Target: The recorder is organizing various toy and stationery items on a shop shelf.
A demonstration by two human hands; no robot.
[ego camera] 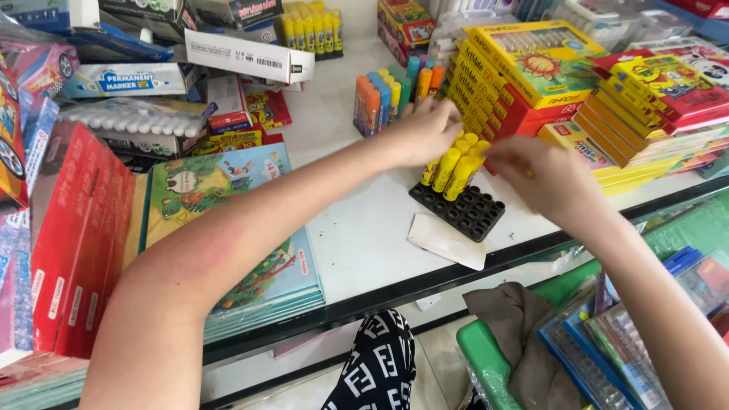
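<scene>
- Nearest the camera, a knee in black cloth with white patterning [377, 364] shows below the worktop [357, 235] edge, beside a green basket [486, 361] holding a brown cloth and clear packets.
- White worktop, glossy, edged by a dark rail; tiled floor shows under it.
- At the centre of the worktop sits a black plastic tray [465, 209] with round holes, and every place below is given from it.
- Yellow glue sticks [454, 163] stand tilted in the tray's far rows; its near rows are bare.
- A white paper scrap [446, 241] lies touching the tray's near left corner.
- Left of the tray, a stack of picture books [228, 220] with cartoon animals; further left, red boxes [72, 235].
- Behind the tray, upright orange, blue and green sticks [383, 99].
- Behind and right of it, stacked yellow and red crayon boxes [531, 72].
- Left hand [425, 130] curls its fingers over the top of the yellow sticks, touching them.
- Right hand [543, 178] is blurred just right of the sticks; whether its fingers grip anything cannot be told.
</scene>
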